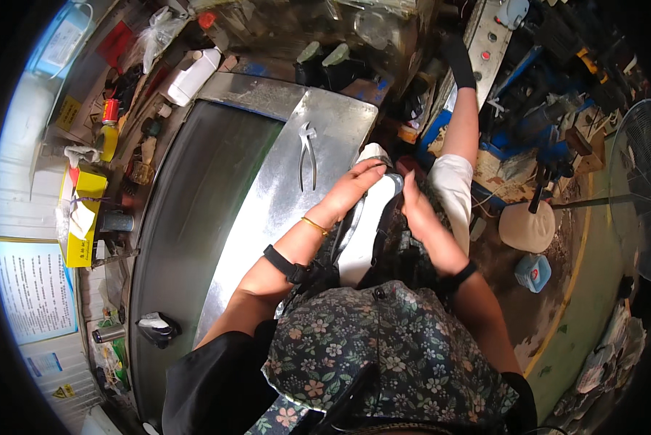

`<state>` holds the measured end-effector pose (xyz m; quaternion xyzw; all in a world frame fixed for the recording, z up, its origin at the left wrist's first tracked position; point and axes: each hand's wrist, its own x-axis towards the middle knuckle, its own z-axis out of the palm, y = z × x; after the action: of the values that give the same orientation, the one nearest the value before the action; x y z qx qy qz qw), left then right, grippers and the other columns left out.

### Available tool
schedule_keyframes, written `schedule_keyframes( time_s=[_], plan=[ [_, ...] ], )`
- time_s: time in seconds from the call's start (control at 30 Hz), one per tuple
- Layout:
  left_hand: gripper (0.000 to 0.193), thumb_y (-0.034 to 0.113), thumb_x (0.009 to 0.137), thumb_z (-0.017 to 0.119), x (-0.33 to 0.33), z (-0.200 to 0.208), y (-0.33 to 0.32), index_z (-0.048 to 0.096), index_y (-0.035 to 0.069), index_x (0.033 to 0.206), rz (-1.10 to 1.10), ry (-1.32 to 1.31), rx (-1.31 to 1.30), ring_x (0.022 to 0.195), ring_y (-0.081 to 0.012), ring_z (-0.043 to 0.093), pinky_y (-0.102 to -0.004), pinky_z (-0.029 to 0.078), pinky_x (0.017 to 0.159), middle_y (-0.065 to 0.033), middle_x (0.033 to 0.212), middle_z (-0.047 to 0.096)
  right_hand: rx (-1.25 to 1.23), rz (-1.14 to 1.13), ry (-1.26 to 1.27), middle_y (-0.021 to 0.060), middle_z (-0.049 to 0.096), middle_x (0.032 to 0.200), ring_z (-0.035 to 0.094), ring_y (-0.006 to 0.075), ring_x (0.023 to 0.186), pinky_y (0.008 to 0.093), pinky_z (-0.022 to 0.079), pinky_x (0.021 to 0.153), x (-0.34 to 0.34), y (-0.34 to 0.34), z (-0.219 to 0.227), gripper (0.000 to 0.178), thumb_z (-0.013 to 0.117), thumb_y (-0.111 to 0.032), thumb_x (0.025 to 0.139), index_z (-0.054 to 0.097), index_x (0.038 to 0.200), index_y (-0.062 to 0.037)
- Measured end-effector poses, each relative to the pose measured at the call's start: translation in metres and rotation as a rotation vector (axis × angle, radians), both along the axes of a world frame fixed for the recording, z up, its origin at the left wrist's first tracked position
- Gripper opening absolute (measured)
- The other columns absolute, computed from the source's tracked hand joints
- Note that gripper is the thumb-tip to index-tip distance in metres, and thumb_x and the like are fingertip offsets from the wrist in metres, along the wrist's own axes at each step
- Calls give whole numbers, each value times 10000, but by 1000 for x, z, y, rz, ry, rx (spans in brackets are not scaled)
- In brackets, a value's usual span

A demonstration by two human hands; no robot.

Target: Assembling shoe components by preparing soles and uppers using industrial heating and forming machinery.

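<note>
A shoe with a long white underside turned up lies over my lap, its toe pointing away from me. My left hand is wrapped round its toe end, the thumb pressing near a pale tip. Along the shoe's right side, my right hand presses with its fingers close together. The dark side of the shoe is partly hidden by my hands and the flowered apron. Left of the shoe, lasting pincers lie on the shiny metal plate, touched by neither hand.
A dark conveyor belt curves along the left, with a small black-and-white item on it. Black shoes stand beyond the plate. A leg with a black sock stretches ahead. At right are a whitish jug and a fan.
</note>
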<state>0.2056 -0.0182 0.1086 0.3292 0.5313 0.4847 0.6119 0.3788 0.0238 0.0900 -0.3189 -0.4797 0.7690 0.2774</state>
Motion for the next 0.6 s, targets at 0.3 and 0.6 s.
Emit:
schedule_keyframes(
  time_s=[0.3, 0.6],
  plan=[
    [426, 289, 997, 538, -2, 1, -6, 521, 32, 1337, -39, -91, 118, 1222, -145, 474, -278, 347, 1051, -59, 1286, 566, 100, 122, 165, 36, 570, 1253, 484, 148, 1199, 292, 331, 1061, -17, 22, -5, 321, 491, -220, 1019, 550, 1285, -50],
    [375, 279, 995, 545, -2, 7, -3, 567, 40, 1283, -60, -105, 123, 1164, -130, 502, -271, 370, 1028, -52, 1233, 589, -130, 174, 271, 48, 526, 1329, 436, 165, 1279, 303, 296, 1091, -13, 18, 18, 362, 421, -210, 1030, 501, 1345, -51]
  ],
)
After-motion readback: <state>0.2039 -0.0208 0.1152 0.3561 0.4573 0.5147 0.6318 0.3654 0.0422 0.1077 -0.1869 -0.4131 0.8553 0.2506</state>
